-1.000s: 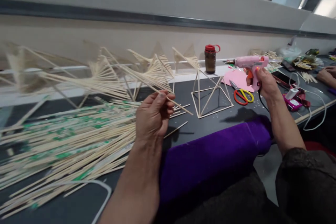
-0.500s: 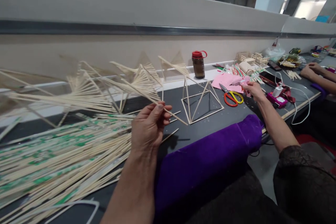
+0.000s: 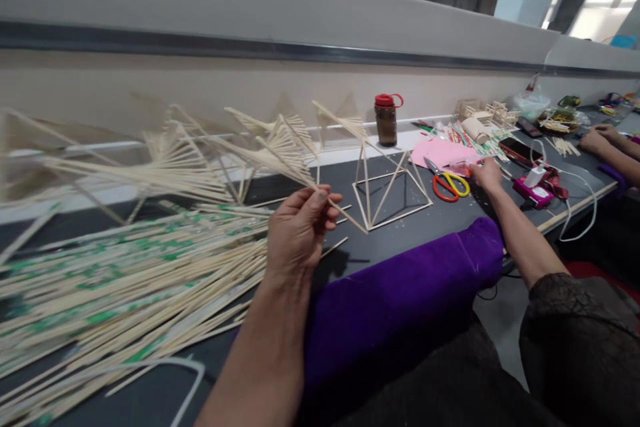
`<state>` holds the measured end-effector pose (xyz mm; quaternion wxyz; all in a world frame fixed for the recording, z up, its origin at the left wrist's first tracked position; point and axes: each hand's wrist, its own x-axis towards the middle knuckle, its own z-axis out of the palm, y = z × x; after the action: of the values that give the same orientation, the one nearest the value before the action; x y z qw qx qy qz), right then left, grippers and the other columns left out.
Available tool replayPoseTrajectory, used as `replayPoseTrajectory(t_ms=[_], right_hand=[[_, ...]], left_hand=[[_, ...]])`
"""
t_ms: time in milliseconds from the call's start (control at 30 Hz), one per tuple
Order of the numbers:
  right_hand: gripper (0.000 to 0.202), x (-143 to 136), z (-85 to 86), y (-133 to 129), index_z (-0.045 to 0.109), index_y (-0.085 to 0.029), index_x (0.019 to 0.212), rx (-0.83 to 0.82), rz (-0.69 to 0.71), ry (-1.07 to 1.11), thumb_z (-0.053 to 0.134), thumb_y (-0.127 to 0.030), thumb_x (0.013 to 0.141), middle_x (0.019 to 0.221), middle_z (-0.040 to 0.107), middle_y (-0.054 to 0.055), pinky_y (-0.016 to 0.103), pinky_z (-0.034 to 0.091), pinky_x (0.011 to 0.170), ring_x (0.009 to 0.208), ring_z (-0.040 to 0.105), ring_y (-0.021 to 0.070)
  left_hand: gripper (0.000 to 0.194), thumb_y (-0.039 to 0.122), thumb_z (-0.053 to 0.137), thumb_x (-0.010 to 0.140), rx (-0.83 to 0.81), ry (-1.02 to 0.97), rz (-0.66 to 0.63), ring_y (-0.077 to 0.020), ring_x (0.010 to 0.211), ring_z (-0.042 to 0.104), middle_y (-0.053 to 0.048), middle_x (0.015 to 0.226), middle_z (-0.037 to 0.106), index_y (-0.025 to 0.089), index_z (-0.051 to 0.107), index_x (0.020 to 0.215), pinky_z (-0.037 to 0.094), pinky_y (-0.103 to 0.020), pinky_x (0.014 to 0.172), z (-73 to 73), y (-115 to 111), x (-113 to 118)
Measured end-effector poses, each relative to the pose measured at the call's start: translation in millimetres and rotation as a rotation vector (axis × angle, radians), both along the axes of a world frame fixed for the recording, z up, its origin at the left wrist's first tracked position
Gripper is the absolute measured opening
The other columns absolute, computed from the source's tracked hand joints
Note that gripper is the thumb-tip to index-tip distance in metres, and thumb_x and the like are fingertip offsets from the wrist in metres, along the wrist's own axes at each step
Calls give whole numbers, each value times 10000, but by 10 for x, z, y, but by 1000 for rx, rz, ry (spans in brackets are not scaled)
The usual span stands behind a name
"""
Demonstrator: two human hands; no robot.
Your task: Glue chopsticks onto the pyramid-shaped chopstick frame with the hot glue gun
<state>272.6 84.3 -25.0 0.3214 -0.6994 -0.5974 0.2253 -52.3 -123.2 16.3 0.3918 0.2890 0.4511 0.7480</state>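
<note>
While the left hand (image 3: 303, 220) is still pinching its thin stick (image 3: 345, 210) left of the stick frame (image 3: 393, 190), the right hand (image 3: 487, 175) has dropped, so the pink glue gun (image 3: 460, 165) that was up in the air a second ago is now low over the pink sheet (image 3: 440, 150), right of the frame. Going across, the big pile of loose sticks (image 3: 150, 273) is left of the frame, with the fan-shaped stick models (image 3: 285, 147) left of it and further back. Red-lidded bottle (image 3: 386, 121) is just behind it, purple cloth (image 3: 405, 293) in front, scissors (image 3: 447, 185) just to its right, sitting between it and the right hand, and the magenta device (image 3: 534, 192) is further right. As for fingers, left thumb and forefinger are together, clamped on the thin stick, others loosely curled; its tip overlaps the frame's near corner in view, can't tell if they touch. Right fingers are bent at the gun's back end, but honestly can't tell how tightly they're closed
</note>
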Motion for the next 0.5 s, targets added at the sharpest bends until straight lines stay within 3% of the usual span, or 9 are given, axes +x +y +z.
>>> replayPoseTrajectory(t_ms=[133, 200, 233, 333, 433, 500], right_hand=[[462, 18, 0, 34, 649, -50, 1189, 14, -135, -442, 595, -383, 872, 1084, 707, 262, 403, 483, 844, 1075, 659, 361], [433, -1, 60, -16, 680, -55, 1165, 85, -103, -560, 600, -352, 860, 1151, 690, 270, 424, 486, 836, 1071, 657, 373], [412, -36, 119, -79, 692, -76, 1159, 205, -58, -571, 586, -343, 864, 1172, 689, 253, 427, 487, 833, 1059, 660, 361], [266, -302, 408, -458, 756, -145, 954, 479, 256, -355, 588, -313, 834, 962, 750, 131, 373, 500, 786, 882, 687, 266], [228, -779, 748, -995, 758, -184, 825, 600, 626, -65, 595, -342, 846, 823, 741, 61, 320, 496, 700, 744, 660, 192], [201, -1127, 908, -1292, 754, -184, 788, 626, 809, 5, 608, -310, 846, 805, 737, 54, 299, 485, 695, 725, 645, 163]], left_hand=[[308, 304, 838, 554, 7, 21, -22, -63, 424, 547, 5, 605, 688, 152, 661, 754, 355, -132, 354, -29, -7, 15], [335, 335, 843, 540, 19, 32, -22, -60, 432, 541, 5, 618, 687, 154, 659, 754, 350, -137, 357, -51, -8, 30], [347, 354, 846, 535, 22, 40, -25, -61, 437, 540, 4, 623, 687, 155, 658, 749, 353, -141, 361, -63, -8, 42], [359, 393, 845, 549, 35, 90, -38, -69, 456, 547, -7, 648, 694, 156, 668, 752, 376, -159, 378, -104, -14, 98], [325, 399, 824, 600, 58, 151, -40, -75, 468, 551, -16, 672, 704, 157, 685, 766, 389, -174, 390, -144, -23, 168], [295, 385, 814, 624, 70, 179, -41, -78, 471, 552, -17, 677, 707, 159, 692, 770, 393, -180, 394, -165, -22, 202]])
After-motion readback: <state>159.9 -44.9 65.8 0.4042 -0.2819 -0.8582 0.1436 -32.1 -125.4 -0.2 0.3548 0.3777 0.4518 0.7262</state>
